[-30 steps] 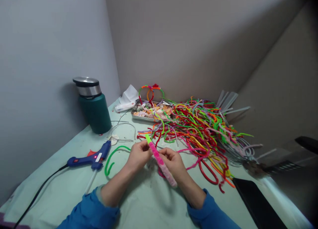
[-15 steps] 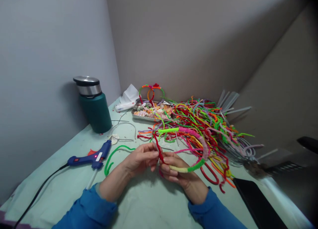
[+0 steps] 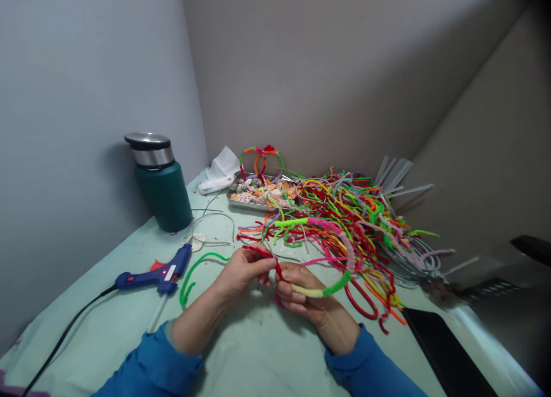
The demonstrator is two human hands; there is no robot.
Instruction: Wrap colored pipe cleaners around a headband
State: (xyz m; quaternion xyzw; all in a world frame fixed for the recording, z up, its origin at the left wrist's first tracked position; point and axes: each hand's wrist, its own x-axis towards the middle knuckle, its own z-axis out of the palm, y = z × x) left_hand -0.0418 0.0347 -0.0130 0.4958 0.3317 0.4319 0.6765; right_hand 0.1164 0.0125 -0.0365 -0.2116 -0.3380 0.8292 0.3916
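In my right hand (image 3: 307, 296) is a hoop (image 3: 350, 250) wrapped in pipe cleaner, with bands of lime, pink, green and pale yellow. My fingers pinch it at its lower left end. My left hand (image 3: 245, 273) is closed on a red pipe cleaner (image 3: 257, 249), thumb against forefinger, and the red strand runs across to the hoop's end at my right fingertips. Bare grey wire shows behind my left fingers. A green pipe cleaner (image 3: 186, 282) lies bent on the table beside my left wrist.
Left of my hands lies a blue glue gun (image 3: 170, 273), its light lit and cord trailing. Behind it stands a teal bottle (image 3: 166, 193). A metal tray (image 3: 235, 203) of shells sits at the back, next to a big heap of pipe cleaners (image 3: 344, 202). A black flat object (image 3: 443, 345) lies right.
The red pipe cleaner's loose end has swung from upright down to the left, over my left hand. My right hand still holds the hoop in nearly the same place.
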